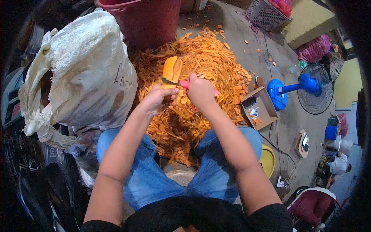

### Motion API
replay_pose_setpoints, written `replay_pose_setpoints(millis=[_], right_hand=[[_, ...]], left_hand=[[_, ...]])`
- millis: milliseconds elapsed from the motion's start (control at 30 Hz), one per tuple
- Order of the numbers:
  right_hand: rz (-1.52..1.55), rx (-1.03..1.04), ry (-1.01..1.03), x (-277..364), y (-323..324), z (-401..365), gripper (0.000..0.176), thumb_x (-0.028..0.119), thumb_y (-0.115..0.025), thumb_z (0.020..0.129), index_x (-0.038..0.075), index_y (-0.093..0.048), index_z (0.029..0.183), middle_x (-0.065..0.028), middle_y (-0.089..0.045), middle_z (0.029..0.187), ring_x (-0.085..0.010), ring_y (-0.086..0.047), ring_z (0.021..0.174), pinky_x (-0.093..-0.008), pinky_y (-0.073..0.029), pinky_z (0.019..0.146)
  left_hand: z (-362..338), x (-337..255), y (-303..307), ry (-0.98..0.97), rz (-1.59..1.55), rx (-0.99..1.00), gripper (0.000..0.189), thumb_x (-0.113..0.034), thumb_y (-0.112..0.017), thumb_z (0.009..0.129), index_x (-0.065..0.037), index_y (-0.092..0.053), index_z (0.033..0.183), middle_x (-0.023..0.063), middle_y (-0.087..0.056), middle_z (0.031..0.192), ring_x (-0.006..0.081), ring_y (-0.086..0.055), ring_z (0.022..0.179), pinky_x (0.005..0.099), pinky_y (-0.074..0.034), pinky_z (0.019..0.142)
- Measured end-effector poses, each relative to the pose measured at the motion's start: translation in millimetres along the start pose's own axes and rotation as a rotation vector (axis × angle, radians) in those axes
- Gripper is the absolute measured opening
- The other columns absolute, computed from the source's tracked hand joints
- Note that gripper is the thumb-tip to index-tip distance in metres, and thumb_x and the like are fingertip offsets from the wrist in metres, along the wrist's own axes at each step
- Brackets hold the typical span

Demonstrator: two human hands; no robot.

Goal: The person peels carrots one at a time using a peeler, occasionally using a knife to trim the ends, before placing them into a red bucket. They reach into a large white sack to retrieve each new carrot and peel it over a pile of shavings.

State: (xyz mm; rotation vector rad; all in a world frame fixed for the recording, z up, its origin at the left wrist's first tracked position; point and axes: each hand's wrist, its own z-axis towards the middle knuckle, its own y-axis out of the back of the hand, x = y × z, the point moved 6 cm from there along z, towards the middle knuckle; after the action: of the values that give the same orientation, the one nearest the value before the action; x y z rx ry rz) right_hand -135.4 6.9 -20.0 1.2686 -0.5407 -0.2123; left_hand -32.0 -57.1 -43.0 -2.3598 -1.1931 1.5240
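Over a large heap of orange peelings (208,50), my right hand (201,91) is closed around the pink handle of a knife (184,84). The dark blade points left and lies against an orange piece (170,86) at the fingers of my left hand (158,98). That hand is closed, with its thumb along the piece's near side. Just beyond the blade is a larger orange chunk (172,69) with a hollowed side; whether it joins the held piece cannot be made out.
A white woven sack (89,69) stands left, a red tub (143,23) behind. To the right are a cardboard box (266,108), a blue fan (309,85) and cables. A crate (266,15) stands at the back; a person (340,164) is at far right.
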Motion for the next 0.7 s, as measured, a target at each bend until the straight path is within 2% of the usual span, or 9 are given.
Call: replay_pose_setpoints(millis=[100, 133, 200, 333, 400, 433, 533, 600, 700], right_hand=[[-0.005, 0.031, -0.016, -1, 1, 0, 0.010, 0.010, -0.048, 0.067, 0.001, -0.048, 0.071, -0.0120, -0.055, 0.055, -0.0247, -0.057, 0.051, -0.0333, -0.045, 0.045], [-0.003, 0.030, -0.015, 0, 0, -1, 0.010, 0.010, -0.048, 0.067, 0.001, -0.048, 0.071, -0.0120, -0.055, 0.055, -0.0247, -0.057, 0.051, -0.0333, -0.045, 0.045], [0.032, 0.034, -0.164, -5, -4, -2, 0.020, 0.015, -0.059, 0.062, 0.002, -0.046, 0.071, -0.0141, -0.053, 0.055, -0.0291, -0.055, 0.054, -0.0381, -0.044, 0.048], [-0.050, 0.079, -0.146, -11, -11, -1, 0.010, 0.011, -0.050, 0.068, 0.001, -0.048, 0.072, -0.0121, -0.055, 0.056, -0.0247, -0.057, 0.052, -0.0344, -0.045, 0.047], [0.095, -0.079, -0.011, -12, 0, 1, 0.011, 0.011, -0.049, 0.069, 0.002, -0.048, 0.073, -0.0130, -0.055, 0.056, -0.0260, -0.056, 0.052, -0.0348, -0.044, 0.047], [0.093, -0.077, -0.015, -12, 0, 0, 0.011, 0.011, -0.049, 0.069, 0.002, -0.048, 0.073, -0.0130, -0.055, 0.056, -0.0260, -0.056, 0.052, -0.0348, -0.044, 0.047], [0.059, -0.046, -0.124, -12, -6, 1, 0.011, 0.014, -0.048, 0.070, 0.002, -0.048, 0.073, -0.0134, -0.055, 0.056, -0.0274, -0.055, 0.052, -0.0351, -0.044, 0.047], [0.024, -0.014, -0.221, -15, -16, -3, 0.011, 0.015, -0.049, 0.071, 0.004, -0.048, 0.072, -0.0127, -0.054, 0.055, -0.0269, -0.055, 0.050, -0.0355, -0.043, 0.045], [0.044, -0.039, -0.212, -16, -18, -5, 0.013, 0.017, -0.049, 0.072, 0.004, -0.047, 0.071, -0.0121, -0.054, 0.054, -0.0265, -0.054, 0.048, -0.0355, -0.042, 0.044]], left_hand=[[3, 11, -6, 0.046, -0.075, 0.048, 0.016, -0.008, -0.054, 0.073, -0.007, -0.043, 0.084, -0.0028, -0.043, 0.059, 0.0050, -0.043, 0.051, 0.0195, -0.040, 0.045], [1, 11, -7, 0.009, -0.058, -0.017, 0.015, -0.008, -0.054, 0.073, -0.008, -0.043, 0.084, -0.0029, -0.043, 0.060, 0.0052, -0.043, 0.051, 0.0196, -0.041, 0.045], [-3, 9, -17, -0.059, -0.080, -0.083, 0.015, -0.008, -0.054, 0.074, -0.009, -0.043, 0.085, -0.0030, -0.044, 0.061, 0.0057, -0.044, 0.051, 0.0200, -0.041, 0.046], [-1, 15, -13, -0.030, -0.103, -0.080, 0.016, -0.008, -0.054, 0.073, -0.009, -0.043, 0.085, -0.0030, -0.044, 0.061, 0.0058, -0.044, 0.051, 0.0211, -0.042, 0.046], [1, 18, -15, 0.048, -0.111, 0.083, 0.015, -0.009, -0.054, 0.073, -0.009, -0.044, 0.084, -0.0026, -0.045, 0.062, 0.0055, -0.043, 0.051, 0.0210, -0.041, 0.046], [0, 18, -18, 0.051, -0.112, 0.086, 0.015, -0.009, -0.054, 0.073, -0.009, -0.044, 0.084, -0.0026, -0.045, 0.062, 0.0055, -0.043, 0.051, 0.0210, -0.041, 0.046], [-3, 18, -25, 0.036, -0.078, 0.010, 0.015, -0.009, -0.054, 0.074, -0.008, -0.044, 0.085, -0.0020, -0.045, 0.063, 0.0057, -0.043, 0.052, 0.0208, -0.040, 0.045], [-2, 20, -27, -0.127, -0.112, -0.080, 0.016, -0.009, -0.054, 0.074, -0.007, -0.045, 0.087, -0.0014, -0.045, 0.065, 0.0063, -0.044, 0.053, 0.0225, -0.043, 0.047], [2, 27, -24, -0.061, -0.047, -0.101, 0.019, -0.009, -0.053, 0.074, -0.007, -0.044, 0.091, -0.0007, -0.046, 0.067, 0.0080, -0.046, 0.055, 0.0262, -0.047, 0.053]])
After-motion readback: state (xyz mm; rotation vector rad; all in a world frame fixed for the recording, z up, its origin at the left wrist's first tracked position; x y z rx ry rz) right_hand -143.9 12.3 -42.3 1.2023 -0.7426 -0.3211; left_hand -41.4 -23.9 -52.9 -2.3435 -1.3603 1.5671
